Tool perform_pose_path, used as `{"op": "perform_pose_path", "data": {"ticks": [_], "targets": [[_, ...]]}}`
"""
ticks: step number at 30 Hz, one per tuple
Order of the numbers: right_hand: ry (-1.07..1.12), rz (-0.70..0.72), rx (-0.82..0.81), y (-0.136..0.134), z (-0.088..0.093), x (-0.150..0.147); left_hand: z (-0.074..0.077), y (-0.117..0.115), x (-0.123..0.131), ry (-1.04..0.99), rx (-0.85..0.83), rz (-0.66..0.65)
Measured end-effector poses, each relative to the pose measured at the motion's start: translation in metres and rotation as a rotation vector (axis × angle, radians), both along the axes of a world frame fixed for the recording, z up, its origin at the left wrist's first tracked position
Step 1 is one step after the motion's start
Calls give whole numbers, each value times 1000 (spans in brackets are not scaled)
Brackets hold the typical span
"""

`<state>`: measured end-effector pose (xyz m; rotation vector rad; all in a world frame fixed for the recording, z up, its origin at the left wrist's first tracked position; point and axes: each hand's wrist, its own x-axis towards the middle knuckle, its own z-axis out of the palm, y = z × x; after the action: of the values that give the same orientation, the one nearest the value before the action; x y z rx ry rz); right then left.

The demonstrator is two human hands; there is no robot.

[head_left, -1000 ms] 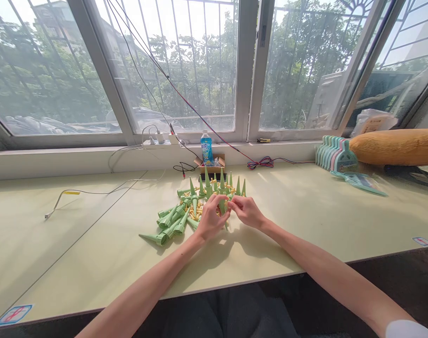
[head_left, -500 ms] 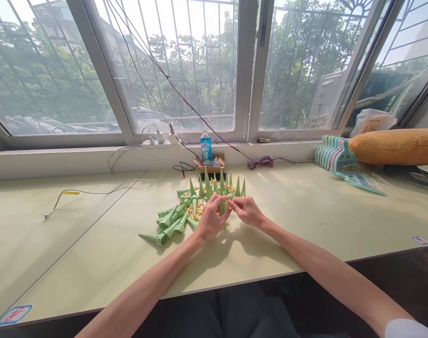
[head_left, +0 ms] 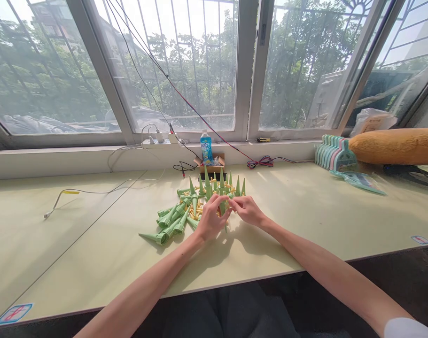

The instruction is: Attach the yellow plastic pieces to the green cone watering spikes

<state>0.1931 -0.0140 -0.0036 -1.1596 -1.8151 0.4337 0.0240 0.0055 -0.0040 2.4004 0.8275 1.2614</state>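
Observation:
My left hand [head_left: 214, 218] is closed round a green plastic watering spike, a hollow cone whose narrow tip [head_left: 226, 228] shows pointing down below the fingers. Most of that spike is hidden by the hand. Thumb and fingers of my right hand [head_left: 248, 210] are pinched together at its upper end, touching the left fingertips; what they pinch is too small and covered to make out. Just beyond the hands, several green spikes [head_left: 206, 182] stand point up. More spikes [head_left: 167, 218] lie heaped to the left, with small yellow plastic pieces [head_left: 195, 209] among them.
Behind the pile are a black phone-like slab, a small cardboard box [head_left: 221, 162] and a blue-labelled bottle [head_left: 206, 149]. Coiled cable [head_left: 261, 162] lies by the sill. A white cable [head_left: 94, 191] crosses the left tabletop. Pastel plastic items [head_left: 335, 154] stand at right.
Both hands stay in almost the same place, with only slight finger movement at the top of the spike. The pile has not moved.

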Motion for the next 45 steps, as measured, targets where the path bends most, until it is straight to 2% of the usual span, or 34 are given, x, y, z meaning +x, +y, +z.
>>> {"op": "perform_pose_path", "data": {"ticks": [24,32,39,45], "targets": [[57,24,-70,3,-2,2,1,-2,2,-8,16,28],[148,-55,-48,3,-1,1,0,-2,3,-46,-1,28],[145,32,-97,-2,3,-1,1,-3,3,-79,-52,-2],[188,-23,-80,3,-2,0,1,-2,3,-87,-75,-18]]}}
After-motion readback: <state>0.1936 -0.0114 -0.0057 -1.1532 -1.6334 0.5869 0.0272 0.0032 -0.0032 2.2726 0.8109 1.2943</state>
